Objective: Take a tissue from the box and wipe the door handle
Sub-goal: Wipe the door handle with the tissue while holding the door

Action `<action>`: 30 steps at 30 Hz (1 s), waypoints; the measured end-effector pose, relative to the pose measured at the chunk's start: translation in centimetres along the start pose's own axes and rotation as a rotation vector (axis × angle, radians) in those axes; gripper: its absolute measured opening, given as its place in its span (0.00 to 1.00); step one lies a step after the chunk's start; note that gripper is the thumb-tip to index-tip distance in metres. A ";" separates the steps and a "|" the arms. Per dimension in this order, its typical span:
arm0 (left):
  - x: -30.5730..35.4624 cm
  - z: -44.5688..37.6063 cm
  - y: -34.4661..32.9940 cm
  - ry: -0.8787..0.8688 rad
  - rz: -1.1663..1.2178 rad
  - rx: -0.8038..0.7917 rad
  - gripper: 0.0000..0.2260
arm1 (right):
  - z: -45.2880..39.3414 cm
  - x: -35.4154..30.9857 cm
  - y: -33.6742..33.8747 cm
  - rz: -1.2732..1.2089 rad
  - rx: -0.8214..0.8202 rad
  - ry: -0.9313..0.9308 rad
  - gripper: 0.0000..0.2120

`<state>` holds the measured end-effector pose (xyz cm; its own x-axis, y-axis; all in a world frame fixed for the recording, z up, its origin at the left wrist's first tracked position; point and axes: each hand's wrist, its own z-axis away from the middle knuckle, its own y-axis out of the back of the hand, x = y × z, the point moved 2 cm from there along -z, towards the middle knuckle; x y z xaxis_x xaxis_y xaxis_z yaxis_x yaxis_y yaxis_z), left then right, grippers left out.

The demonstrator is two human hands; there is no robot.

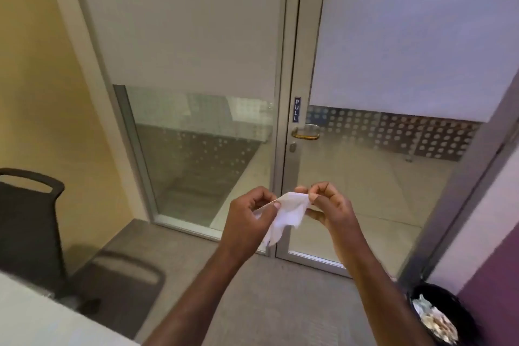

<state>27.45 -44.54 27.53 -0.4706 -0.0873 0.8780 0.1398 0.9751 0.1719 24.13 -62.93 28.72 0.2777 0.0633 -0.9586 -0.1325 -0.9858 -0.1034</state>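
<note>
Your left hand (250, 215) and right hand (327, 205) both pinch the tissue (283, 212) between closed thumb and fingertips, stretching it in the air in front of the door. It looks feather-light, limp and easy to tear, so bunch it into a pad rather than pulling harder. The brass door handle (306, 133) sits well beyond, under the PULL sign (297, 109), untouched. The box is out of sight.

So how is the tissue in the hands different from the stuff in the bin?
The tissue is one white sheet, stretched between the left hand and right hand; the paper in the black bin is several crumpled pieces, lying loose. The tissue is up in front of the door; the bin sits on the floor. Both look white and papery.
</note>
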 end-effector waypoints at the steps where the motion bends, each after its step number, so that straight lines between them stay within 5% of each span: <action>1: -0.1 -1.7 -1.4 0.000 -0.001 -0.051 0.08 | -1.0 0.0 1.5 0.018 -0.034 0.005 0.10; 4: -1.1 -6.7 -5.5 0.013 -0.015 -0.182 0.05 | -4.4 0.0 5.4 0.180 -0.108 -0.019 0.24; 10: -5.2 -15.4 -10.6 0.061 0.000 -0.270 0.07 | -11.6 2.2 11.4 0.208 0.037 -0.056 0.02; 24: -21.7 -40.5 -14.6 -0.042 -0.034 -0.252 0.02 | -35.3 10.6 15.8 0.386 0.327 0.036 0.09; 30: -26.7 -51.6 -15.6 -0.420 -0.523 -0.058 0.22 | -44.9 14.5 17.2 0.756 0.300 0.019 0.08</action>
<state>82.82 -67.93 24.43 -0.7863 -0.4470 0.4266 -0.1575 0.8126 0.5611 68.63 -85.93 24.92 0.0269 -0.6083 -0.7932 -0.5393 -0.6770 0.5009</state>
